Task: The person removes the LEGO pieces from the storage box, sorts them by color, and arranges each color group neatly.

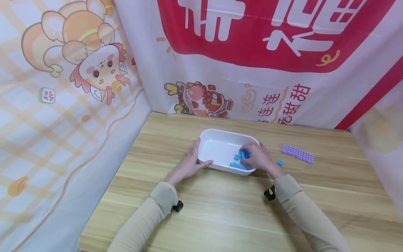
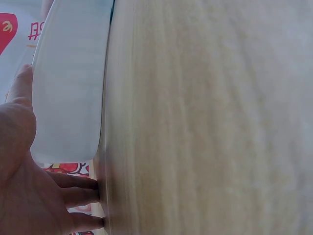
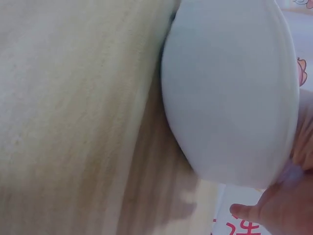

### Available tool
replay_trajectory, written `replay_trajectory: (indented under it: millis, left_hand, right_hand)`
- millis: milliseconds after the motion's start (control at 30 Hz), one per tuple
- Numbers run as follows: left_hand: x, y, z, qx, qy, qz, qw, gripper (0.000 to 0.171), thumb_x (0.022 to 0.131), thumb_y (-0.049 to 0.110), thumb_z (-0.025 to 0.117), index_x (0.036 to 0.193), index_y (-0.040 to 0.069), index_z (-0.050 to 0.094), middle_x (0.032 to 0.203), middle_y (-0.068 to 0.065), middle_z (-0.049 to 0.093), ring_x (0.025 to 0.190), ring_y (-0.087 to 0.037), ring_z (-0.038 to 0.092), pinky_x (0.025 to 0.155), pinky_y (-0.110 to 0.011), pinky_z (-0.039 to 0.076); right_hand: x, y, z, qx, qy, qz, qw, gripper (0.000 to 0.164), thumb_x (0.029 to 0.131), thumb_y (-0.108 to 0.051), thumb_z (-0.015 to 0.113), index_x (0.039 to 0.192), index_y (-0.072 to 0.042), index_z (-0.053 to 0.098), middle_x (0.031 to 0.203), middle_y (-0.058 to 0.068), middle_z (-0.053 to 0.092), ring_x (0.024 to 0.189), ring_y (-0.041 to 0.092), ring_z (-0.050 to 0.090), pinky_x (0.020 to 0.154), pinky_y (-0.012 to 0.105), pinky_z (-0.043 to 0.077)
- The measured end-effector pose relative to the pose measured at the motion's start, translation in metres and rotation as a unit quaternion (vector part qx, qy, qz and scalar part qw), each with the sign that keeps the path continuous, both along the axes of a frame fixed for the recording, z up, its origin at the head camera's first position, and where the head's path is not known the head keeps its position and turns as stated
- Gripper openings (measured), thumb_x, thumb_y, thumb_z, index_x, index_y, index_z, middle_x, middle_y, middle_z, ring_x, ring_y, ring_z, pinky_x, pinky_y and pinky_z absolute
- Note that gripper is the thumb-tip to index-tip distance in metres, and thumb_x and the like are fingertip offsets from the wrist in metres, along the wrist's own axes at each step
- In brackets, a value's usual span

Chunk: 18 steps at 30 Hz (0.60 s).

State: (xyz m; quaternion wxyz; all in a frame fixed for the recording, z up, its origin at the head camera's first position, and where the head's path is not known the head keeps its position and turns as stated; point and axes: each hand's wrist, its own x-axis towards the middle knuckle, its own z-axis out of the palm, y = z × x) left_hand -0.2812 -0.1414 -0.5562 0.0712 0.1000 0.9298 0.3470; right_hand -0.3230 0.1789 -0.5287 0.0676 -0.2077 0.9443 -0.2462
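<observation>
A white plastic tub (image 1: 217, 147) stands on the wooden table with several light-blue toy building bricks (image 1: 238, 165) inside its right end. My left hand (image 1: 189, 162) rests against the tub's left end. Its thumb lies at the front rim and its other fingers stretch out straight along the end, as the left wrist view also shows. My right hand (image 1: 257, 156) reaches over the right rim and pinches a blue building brick (image 1: 244, 154) inside the tub. In the right wrist view the tub's wall (image 3: 230, 98) covers most of that hand and all the bricks.
Right of the tub, a small blue brick (image 1: 280, 162) lies on the table (image 1: 220, 210). Beyond it is a purple studded plate (image 1: 297, 154). Printed cloth (image 1: 252, 80) hangs at the table's back edge, and more patterned cloth (image 1: 63, 140) hangs along the left side.
</observation>
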Motion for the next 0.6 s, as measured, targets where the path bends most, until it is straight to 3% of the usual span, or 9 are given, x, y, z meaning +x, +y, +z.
replay_trajectory:
  millis: [267, 400, 500, 600]
  left_hand:
    - [0.002, -0.001, 0.000, -0.002, -0.001, 0.001, 1.0000, 0.122, 0.098, 0.074, 0.067, 0.177, 0.029, -0.015, 0.185, -0.016, 0.015, 0.169, -0.043, 0.027, 0.140, -0.066, 0.005]
    - [0.002, -0.001, 0.000, -0.001, 0.002, 0.000, 1.0000, 0.123, 0.097, 0.074, 0.067, 0.178, 0.024, -0.011, 0.185, -0.017, 0.015, 0.168, -0.044, 0.027, 0.140, -0.067, 0.005]
    - [0.002, -0.001, 0.000, -0.001, 0.000, -0.001, 1.0000, 0.123, 0.098, 0.074, 0.067, 0.178, 0.025, -0.012, 0.185, -0.017, 0.014, 0.169, -0.044, 0.026, 0.140, -0.067, 0.006]
    - [0.001, -0.001, 0.001, -0.002, -0.003, -0.001, 1.0000, 0.122, 0.098, 0.074, 0.066, 0.177, 0.028, -0.014, 0.186, -0.016, 0.012, 0.170, -0.043, 0.024, 0.140, -0.066, 0.006]
  right_hand:
    - [-0.001, 0.001, -0.011, -0.064, 0.008, -0.026, 0.998, 0.042, 0.093, -0.022, 0.089, 0.128, -0.005, 0.075, 0.130, 0.019, 0.079, 0.132, 0.045, 0.068, 0.135, 0.078, 0.011]
    - [0.002, 0.003, -0.015, -0.095, 0.011, -0.047, 0.994, 0.045, 0.095, -0.024, 0.087, 0.134, -0.005, 0.074, 0.137, 0.020, 0.075, 0.135, 0.046, 0.064, 0.131, 0.073, 0.032]
    - [0.004, 0.003, -0.017, -0.114, 0.019, -0.055, 0.992, 0.047, 0.098, -0.025, 0.085, 0.139, -0.005, 0.073, 0.141, 0.020, 0.068, 0.130, 0.042, 0.064, 0.118, 0.065, 0.051]
    - [0.006, 0.002, -0.016, -0.124, 0.042, -0.048, 0.990, 0.044, 0.098, -0.022, 0.084, 0.137, -0.002, 0.074, 0.131, 0.019, 0.069, 0.118, 0.036, 0.067, 0.106, 0.057, 0.060]
